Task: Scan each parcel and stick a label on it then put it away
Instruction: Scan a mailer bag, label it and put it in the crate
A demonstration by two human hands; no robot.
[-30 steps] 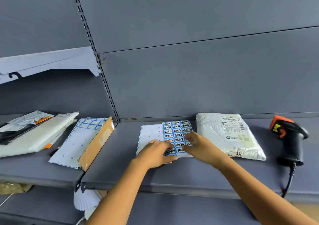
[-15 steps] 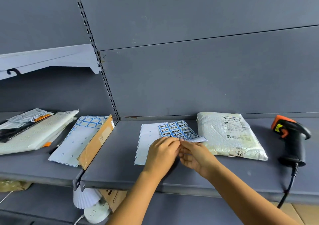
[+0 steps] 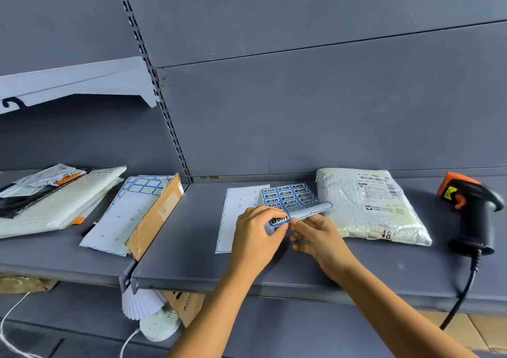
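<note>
Here, mid-frame on the shelf (image 3: 192,248), grip of the left hand (image 3: 255,237) pinching a label (image 3: 279,219), its long side crosswise, right hand (image 3: 318,237) pinching the sheet (image 3: 290,195) by its curled near edge, parcel (image 3: 365,206) just right, lengthwise back-to-front.

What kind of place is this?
Probably a parcel depot or pickup point: grey metal shelves, a white parcel waiting to be sorted, a handheld scanner on a cord, and a sheet of blue stickers.
</note>
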